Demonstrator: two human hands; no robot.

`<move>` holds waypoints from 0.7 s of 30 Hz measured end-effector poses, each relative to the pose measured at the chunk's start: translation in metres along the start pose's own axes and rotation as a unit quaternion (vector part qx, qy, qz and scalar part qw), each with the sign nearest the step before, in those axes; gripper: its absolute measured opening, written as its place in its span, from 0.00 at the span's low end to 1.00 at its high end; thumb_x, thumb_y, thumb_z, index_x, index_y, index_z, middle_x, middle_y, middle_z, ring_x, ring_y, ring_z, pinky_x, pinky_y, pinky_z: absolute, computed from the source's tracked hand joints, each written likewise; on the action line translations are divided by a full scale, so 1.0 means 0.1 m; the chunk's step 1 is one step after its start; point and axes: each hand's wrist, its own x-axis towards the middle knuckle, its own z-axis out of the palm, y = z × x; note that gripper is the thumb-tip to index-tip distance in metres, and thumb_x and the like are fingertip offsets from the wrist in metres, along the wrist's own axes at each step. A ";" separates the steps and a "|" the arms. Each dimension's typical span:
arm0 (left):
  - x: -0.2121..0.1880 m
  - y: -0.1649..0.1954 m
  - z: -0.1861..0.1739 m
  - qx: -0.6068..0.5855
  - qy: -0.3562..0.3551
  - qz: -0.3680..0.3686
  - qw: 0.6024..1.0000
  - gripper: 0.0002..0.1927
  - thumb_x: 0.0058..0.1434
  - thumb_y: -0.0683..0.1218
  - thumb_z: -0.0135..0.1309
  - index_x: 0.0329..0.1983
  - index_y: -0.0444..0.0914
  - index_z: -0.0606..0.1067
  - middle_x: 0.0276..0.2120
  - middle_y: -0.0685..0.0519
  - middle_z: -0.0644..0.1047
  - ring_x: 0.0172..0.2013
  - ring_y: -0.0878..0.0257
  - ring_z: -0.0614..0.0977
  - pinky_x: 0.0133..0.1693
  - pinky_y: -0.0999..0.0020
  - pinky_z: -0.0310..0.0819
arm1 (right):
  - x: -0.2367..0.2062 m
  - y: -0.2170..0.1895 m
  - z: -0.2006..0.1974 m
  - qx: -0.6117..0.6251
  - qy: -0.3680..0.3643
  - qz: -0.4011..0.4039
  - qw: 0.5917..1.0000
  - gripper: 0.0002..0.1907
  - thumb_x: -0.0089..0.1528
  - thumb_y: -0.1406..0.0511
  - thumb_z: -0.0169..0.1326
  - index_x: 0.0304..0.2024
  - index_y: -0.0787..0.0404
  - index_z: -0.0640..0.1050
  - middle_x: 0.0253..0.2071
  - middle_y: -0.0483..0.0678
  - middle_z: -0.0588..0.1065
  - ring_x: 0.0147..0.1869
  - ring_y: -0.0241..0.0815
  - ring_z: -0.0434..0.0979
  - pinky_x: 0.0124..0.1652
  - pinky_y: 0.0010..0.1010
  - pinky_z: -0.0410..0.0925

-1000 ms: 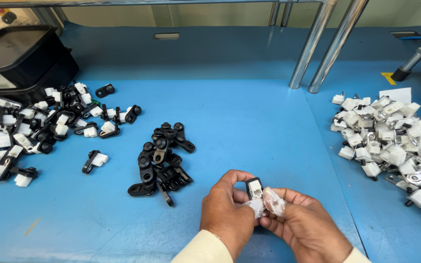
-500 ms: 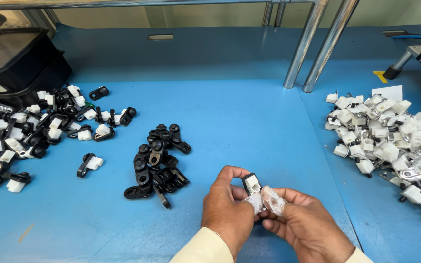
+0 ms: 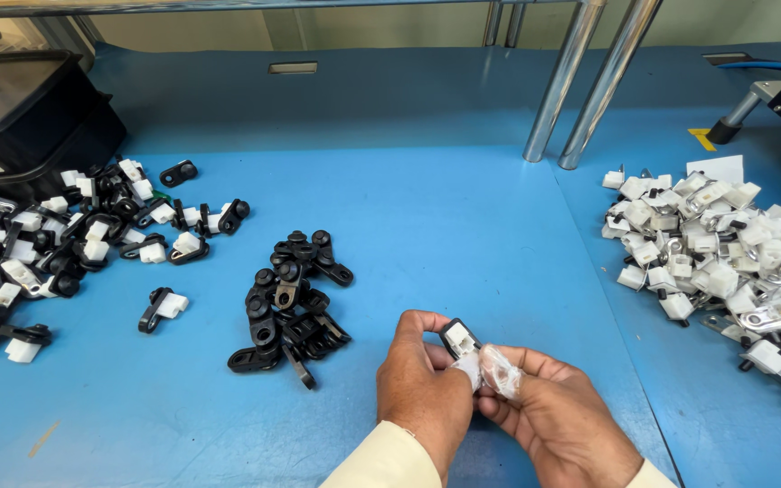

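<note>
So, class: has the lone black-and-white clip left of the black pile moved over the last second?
No. The lone clip lies at the same gap left of the black pile; only the camera view has shifted.

Black clips (image 3: 289,303) mid-table, white-and-metal parts heap (image 3: 725,253) right, black bin (image 3: 24,113) and two chrome posts (image 3: 589,81) behind

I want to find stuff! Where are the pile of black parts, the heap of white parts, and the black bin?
pile of black parts (image 3: 286,303), head view, pile's middle.
heap of white parts (image 3: 725,248), head view, heap's middle.
black bin (image 3: 24,117), head view, its lid.
</note>
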 end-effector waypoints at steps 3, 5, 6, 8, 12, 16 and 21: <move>0.00 0.00 0.02 0.008 0.017 0.023 1.000 0.19 0.59 0.32 0.53 0.49 0.46 0.72 0.30 0.55 0.77 0.31 0.67 0.81 0.34 0.68 0.80 | 0.01 0.03 0.03 0.012 0.009 -0.031 0.999 0.12 0.63 0.69 0.53 0.45 0.71 0.81 0.37 0.53 0.79 0.36 0.41 0.76 0.43 0.34 0.73; 0.00 0.00 0.03 0.005 0.028 0.041 0.999 0.19 0.58 0.33 0.54 0.49 0.45 0.72 0.30 0.55 0.77 0.31 0.67 0.81 0.34 0.68 0.79 | 0.00 0.04 0.06 0.027 0.031 -0.039 0.998 0.12 0.64 0.69 0.52 0.45 0.71 0.80 0.37 0.53 0.79 0.37 0.41 0.76 0.43 0.34 0.73; -0.01 0.00 0.04 0.005 0.030 0.045 0.999 0.19 0.58 0.33 0.55 0.49 0.45 0.72 0.29 0.55 0.77 0.31 0.67 0.81 0.33 0.68 0.79 | 0.00 0.03 0.07 0.034 0.026 -0.032 0.999 0.13 0.64 0.68 0.51 0.45 0.71 0.80 0.37 0.53 0.79 0.37 0.41 0.76 0.43 0.34 0.73; 0.00 -0.01 0.04 -0.009 0.024 0.038 0.999 0.18 0.58 0.34 0.56 0.49 0.44 0.72 0.29 0.54 0.77 0.31 0.67 0.82 0.33 0.68 0.79 | -0.02 0.02 0.07 0.048 0.016 -0.018 0.999 0.15 0.66 0.64 0.50 0.46 0.70 0.79 0.37 0.52 0.78 0.37 0.41 0.76 0.43 0.35 0.72; 0.03 -0.04 0.01 -0.065 0.013 0.008 0.998 0.18 0.58 0.34 0.56 0.49 0.43 0.71 0.31 0.55 0.74 0.31 0.66 0.80 0.33 0.69 0.80 | -0.02 -0.01 0.03 0.049 -0.015 -0.009 0.999 0.19 0.66 0.59 0.51 0.47 0.70 0.79 0.36 0.51 0.78 0.37 0.40 0.76 0.41 0.33 0.73; 0.07 -0.07 0.01 -0.051 0.003 0.002 0.999 0.22 0.56 0.29 0.49 0.50 0.43 0.70 0.32 0.54 0.72 0.32 0.66 0.78 0.33 0.69 0.79 | 0.01 -0.04 -0.01 0.007 -0.006 0.007 1.000 0.14 0.65 0.64 0.56 0.48 0.68 0.80 0.37 0.51 0.79 0.37 0.40 0.77 0.40 0.31 0.72; 0.06 -0.07 0.05 -0.042 0.028 0.055 0.997 0.19 0.57 0.34 0.56 0.48 0.43 0.69 0.30 0.54 0.73 0.31 0.65 0.80 0.33 0.67 0.80 | -0.02 -0.02 0.06 -0.016 -0.008 -0.076 0.997 0.12 0.63 0.68 0.55 0.45 0.71 0.80 0.35 0.52 0.79 0.35 0.39 0.76 0.38 0.31 0.72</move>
